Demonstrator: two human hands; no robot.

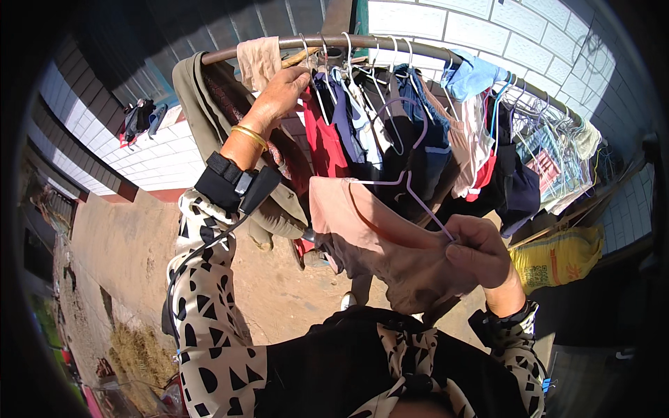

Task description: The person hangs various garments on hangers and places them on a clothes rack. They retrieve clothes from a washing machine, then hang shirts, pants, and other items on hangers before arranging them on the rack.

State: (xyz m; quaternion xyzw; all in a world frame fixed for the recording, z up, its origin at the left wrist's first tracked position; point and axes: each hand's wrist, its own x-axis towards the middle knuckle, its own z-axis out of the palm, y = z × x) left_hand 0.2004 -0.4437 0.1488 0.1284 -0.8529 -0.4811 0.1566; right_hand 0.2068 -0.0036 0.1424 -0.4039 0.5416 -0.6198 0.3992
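My right hand (481, 249) is closed on one end of a pale lilac hanger (431, 211), together with the shoulder of a pale pink top (376, 226). The top hangs in front of my chest, its neckline spread by the hanger, partly in shadow. My left hand (282, 101) is raised to the clothes rail (362, 42), fingers bent around a white wire hanger (322, 106) above a red garment (324, 143). Its fingertips are partly hidden among the hangers. A beige cloth (258, 63) drapes over the rail beside that hand.
Several garments hang along the rail, with olive trousers (191, 104) at its left end and a blue cloth (472, 75) further right. A tangle of bare hangers (557, 153) crowds the right end. A yellow sack (563, 258) lies below. White brick walls (474, 28) stand behind.
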